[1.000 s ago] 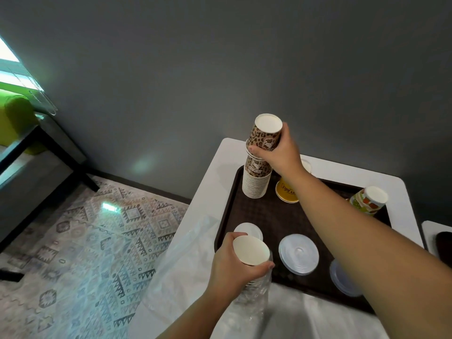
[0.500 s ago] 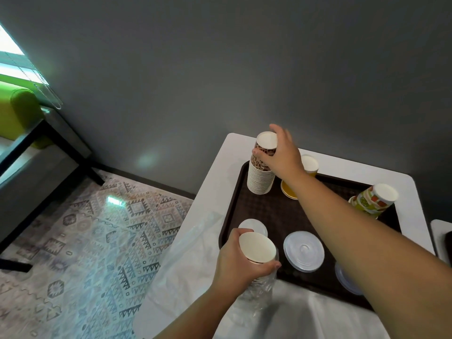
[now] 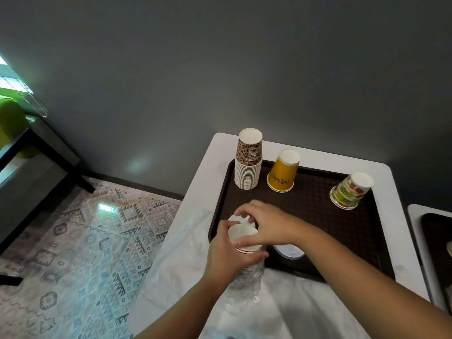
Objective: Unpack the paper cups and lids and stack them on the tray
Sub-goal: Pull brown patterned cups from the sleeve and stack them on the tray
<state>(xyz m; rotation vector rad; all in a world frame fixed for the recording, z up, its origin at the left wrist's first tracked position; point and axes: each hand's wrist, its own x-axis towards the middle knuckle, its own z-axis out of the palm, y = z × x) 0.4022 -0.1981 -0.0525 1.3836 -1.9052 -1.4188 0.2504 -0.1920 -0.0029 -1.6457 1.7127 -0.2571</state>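
Right hand has left the tall cup stack on the tray (stack done), fingers now pinching a wrapped cup gripped by the left hand.

White table with brown tray and clear plastic wrapping.

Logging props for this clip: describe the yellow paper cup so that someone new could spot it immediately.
Find the dark brown plastic tray on the white table. Along its far edge stand three groups of upside-down cups; the yellow paper cup is the middle one. It stands alone, plain yellow with dark lettering, between the tall leopard-print cup stack and the green-and-orange patterned cups.
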